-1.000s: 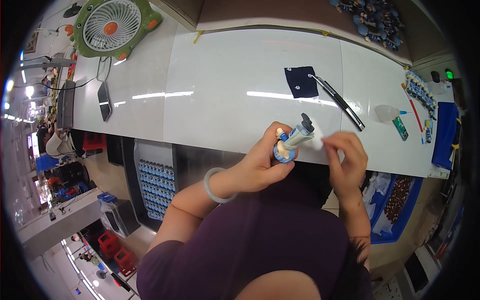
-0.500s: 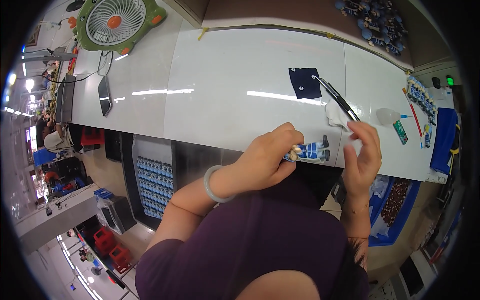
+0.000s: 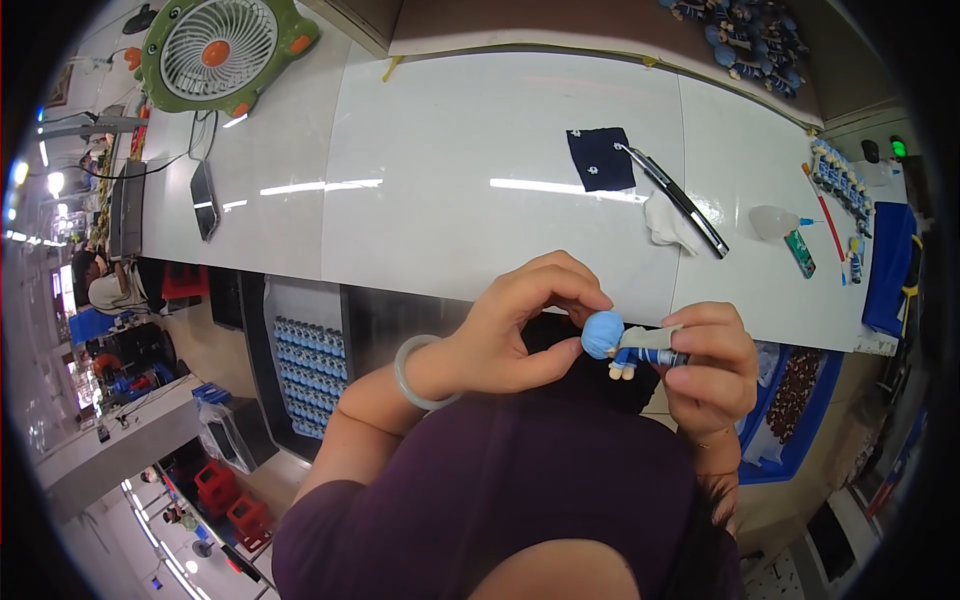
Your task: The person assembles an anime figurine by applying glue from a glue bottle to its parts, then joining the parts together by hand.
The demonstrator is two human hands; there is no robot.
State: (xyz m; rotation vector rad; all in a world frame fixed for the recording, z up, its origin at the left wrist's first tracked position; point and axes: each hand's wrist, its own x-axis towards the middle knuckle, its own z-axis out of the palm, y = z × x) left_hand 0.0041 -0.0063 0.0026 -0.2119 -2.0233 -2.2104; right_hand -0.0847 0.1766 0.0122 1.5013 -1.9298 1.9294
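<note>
A small doll figurine (image 3: pixel 648 354) with a round blue head and a blue-and-white outfit lies sideways in front of my body, near the table's front edge. My right hand (image 3: pixel 712 360) is closed on its leg end, thumb below and fingers above. My left hand (image 3: pixel 525 325), a pale bangle at its wrist, is at the head end. Its thumb and fingers are apart, their tips close beside the blue head; whether they touch it I cannot tell. The right fingers hide the figurine's feet.
On the white table (image 3: pixel 430 130) lie a dark cloth square (image 3: pixel 602 160), black tweezers (image 3: pixel 685 205), a white tissue (image 3: pixel 668 222) and a squeeze bottle (image 3: pixel 775 223). A green fan (image 3: pixel 215 55) stands far left. More figurines (image 3: pixel 310 370) fill a tray below; a blue bin (image 3: pixel 800 440) stands at right.
My right hand has come in from beside the figurine and taken its legs. The left fingers have opened at the head, which now shows. The figurine has turned over.
</note>
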